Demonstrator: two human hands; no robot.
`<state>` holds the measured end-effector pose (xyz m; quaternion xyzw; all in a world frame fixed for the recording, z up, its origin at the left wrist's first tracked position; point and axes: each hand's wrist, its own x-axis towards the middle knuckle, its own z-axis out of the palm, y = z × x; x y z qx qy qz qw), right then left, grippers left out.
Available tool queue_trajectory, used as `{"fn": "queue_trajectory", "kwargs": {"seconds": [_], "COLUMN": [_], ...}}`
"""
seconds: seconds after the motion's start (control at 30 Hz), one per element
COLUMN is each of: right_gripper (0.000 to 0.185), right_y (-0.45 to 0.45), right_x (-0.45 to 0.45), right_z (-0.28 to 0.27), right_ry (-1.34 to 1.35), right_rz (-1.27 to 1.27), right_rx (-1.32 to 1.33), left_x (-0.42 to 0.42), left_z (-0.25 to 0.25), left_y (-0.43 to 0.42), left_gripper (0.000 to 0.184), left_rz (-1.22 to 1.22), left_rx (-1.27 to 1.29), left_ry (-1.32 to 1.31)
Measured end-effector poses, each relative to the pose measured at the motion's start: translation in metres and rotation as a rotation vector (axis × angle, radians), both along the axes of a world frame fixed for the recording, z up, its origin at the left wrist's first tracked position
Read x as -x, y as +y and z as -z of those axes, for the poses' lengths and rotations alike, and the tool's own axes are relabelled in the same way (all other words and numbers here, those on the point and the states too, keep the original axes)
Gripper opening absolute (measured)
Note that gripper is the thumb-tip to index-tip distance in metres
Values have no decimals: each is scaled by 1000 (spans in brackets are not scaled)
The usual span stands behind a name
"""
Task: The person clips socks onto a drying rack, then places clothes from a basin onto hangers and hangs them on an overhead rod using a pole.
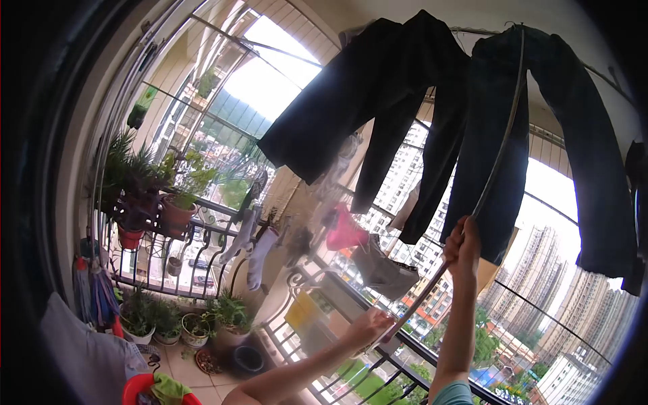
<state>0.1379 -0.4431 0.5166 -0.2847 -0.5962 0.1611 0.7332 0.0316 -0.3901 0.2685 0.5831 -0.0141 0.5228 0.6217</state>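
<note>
My right hand (464, 246) is wrapped round a long thin pole (501, 155), raised in front of me. Lower down, my left hand (371, 327) is closed at the pole's bottom part, its grip somewhat blurred. The pole slants up to the top of a pair of dark blue trousers (587, 148), near the rail. Whether its tip is hooked on a hanger is too small to tell. Beside these hang black trousers (358, 88) and another dark pair (442, 135), close to the ceiling.
A pink garment (346, 228), a grey piece (385, 266) and socks (262, 256) hang lower. Potted plants (179, 212) line the left railing, with more pots (196, 329) on the floor. A red basin (138, 388) stands at the bottom left. Balcony railing (405, 368) runs ahead.
</note>
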Motion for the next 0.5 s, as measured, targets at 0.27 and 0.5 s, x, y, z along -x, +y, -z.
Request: {"fn": "queue_trajectory", "kwargs": {"seconds": [0.27, 0.5], "right_gripper": [24, 27], "right_y": [36, 67], "right_x": [-23, -3], "right_z": [-96, -118], "right_ry": [-53, -67], "right_rz": [237, 384], "right_rx": [7, -16], "left_x": [-16, -5], "left_z": [127, 195], "left_y": [38, 44], "left_gripper": [26, 31], "left_rz": [-30, -97], "left_rx": [194, 317], "left_ry": [396, 435]}}
